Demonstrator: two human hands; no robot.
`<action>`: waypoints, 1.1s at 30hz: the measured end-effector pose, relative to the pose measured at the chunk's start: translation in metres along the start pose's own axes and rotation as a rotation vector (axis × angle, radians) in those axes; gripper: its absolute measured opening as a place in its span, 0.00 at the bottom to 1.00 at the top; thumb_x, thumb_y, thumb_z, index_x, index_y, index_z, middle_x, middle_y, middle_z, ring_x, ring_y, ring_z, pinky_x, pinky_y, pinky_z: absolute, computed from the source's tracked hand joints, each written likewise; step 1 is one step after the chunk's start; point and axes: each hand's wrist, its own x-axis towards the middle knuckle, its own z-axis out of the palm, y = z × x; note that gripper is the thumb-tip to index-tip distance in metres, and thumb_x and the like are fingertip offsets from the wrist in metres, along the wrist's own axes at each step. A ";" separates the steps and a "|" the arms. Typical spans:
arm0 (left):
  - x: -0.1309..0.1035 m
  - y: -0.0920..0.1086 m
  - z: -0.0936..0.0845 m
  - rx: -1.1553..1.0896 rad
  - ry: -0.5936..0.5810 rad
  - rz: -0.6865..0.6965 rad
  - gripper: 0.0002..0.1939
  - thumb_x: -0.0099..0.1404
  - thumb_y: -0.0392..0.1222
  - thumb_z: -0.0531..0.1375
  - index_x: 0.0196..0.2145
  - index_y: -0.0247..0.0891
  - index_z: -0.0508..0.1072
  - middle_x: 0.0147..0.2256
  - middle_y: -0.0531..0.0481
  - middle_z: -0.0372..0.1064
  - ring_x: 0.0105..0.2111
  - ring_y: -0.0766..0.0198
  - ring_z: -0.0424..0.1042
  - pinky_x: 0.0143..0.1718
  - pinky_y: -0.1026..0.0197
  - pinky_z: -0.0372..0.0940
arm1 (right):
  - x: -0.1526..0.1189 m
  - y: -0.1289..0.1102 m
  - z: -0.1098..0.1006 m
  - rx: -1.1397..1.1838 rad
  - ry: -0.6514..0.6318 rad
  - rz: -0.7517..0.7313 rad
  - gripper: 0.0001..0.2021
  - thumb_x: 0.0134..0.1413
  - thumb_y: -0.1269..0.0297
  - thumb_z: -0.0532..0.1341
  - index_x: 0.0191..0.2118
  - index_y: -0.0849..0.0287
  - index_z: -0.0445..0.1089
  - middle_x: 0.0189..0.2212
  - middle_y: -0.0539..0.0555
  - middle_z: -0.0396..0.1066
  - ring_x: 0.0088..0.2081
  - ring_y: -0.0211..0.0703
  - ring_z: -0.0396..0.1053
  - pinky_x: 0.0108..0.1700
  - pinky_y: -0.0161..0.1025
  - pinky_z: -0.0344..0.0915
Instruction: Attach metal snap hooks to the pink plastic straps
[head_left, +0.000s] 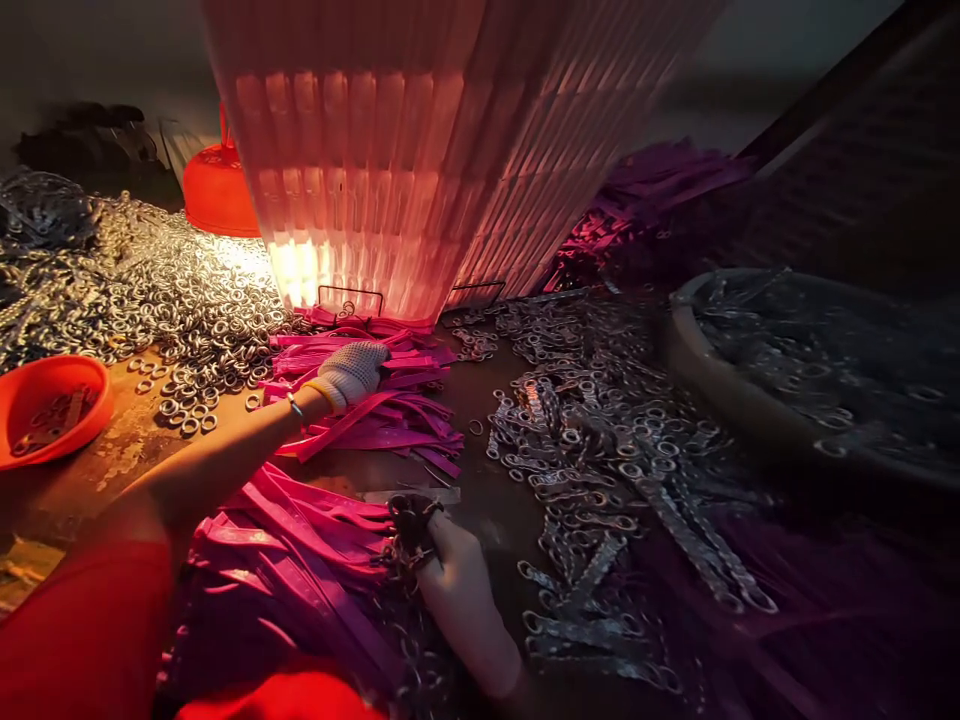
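My left hand [349,375], in a pale knitted glove, rests closed on a pile of pink strips [397,430]; its fingertips are mostly hidden. A thin bracelet circles that wrist. Nearer to me lies a second bundle of pink strips [300,560], fanned out toward the lower left. My bare right hand [461,580] is closed around the dark, ring-like ends [412,530] of this bundle, thumb on top. Between the two bundles a flat strip [442,495] lies on the dark tabletop.
Loose metal rings [180,310] heap at the left under a red lamp [217,190], beside a red bowl [60,455]. A translucent ribbed panel [360,150] stands behind my hands. Ring-ended metal strips [585,480] spread at the right, near a large basin [697,350].
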 end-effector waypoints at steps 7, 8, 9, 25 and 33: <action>0.034 0.003 0.022 0.235 -0.072 0.038 0.16 0.70 0.46 0.59 0.51 0.35 0.71 0.50 0.43 0.70 0.46 0.57 0.72 0.47 0.48 0.70 | -0.008 -0.004 -0.003 0.127 -0.085 0.021 0.12 0.64 0.61 0.53 0.35 0.56 0.73 0.25 0.50 0.70 0.27 0.41 0.64 0.32 0.35 0.63; 0.029 0.004 0.023 0.252 -0.072 0.054 0.16 0.70 0.45 0.59 0.51 0.34 0.71 0.49 0.43 0.70 0.45 0.57 0.72 0.47 0.49 0.70 | -0.008 -0.006 -0.004 0.132 -0.082 0.016 0.12 0.64 0.62 0.53 0.37 0.55 0.74 0.26 0.50 0.71 0.28 0.42 0.65 0.33 0.35 0.64; 0.023 0.006 0.023 0.265 -0.070 0.068 0.15 0.70 0.43 0.59 0.50 0.33 0.71 0.49 0.42 0.70 0.45 0.57 0.72 0.46 0.50 0.70 | -0.008 -0.007 -0.005 0.137 -0.077 0.011 0.12 0.64 0.63 0.54 0.39 0.55 0.75 0.27 0.50 0.73 0.28 0.42 0.66 0.34 0.36 0.65; -0.049 -0.006 0.038 0.365 -0.076 0.274 0.21 0.67 0.32 0.51 0.56 0.35 0.71 0.51 0.34 0.69 0.29 0.60 0.72 0.28 0.61 0.62 | -0.027 0.018 -0.019 0.329 -0.053 0.203 0.17 0.60 0.59 0.59 0.50 0.59 0.76 0.42 0.57 0.79 0.41 0.50 0.74 0.44 0.40 0.70; -0.152 0.018 0.026 0.352 -0.005 0.491 0.16 0.69 0.42 0.53 0.52 0.44 0.73 0.47 0.45 0.71 0.25 0.65 0.69 0.21 0.64 0.59 | -0.026 0.031 -0.026 0.204 0.008 0.132 0.20 0.69 0.58 0.48 0.53 0.54 0.74 0.43 0.57 0.80 0.44 0.50 0.77 0.48 0.47 0.74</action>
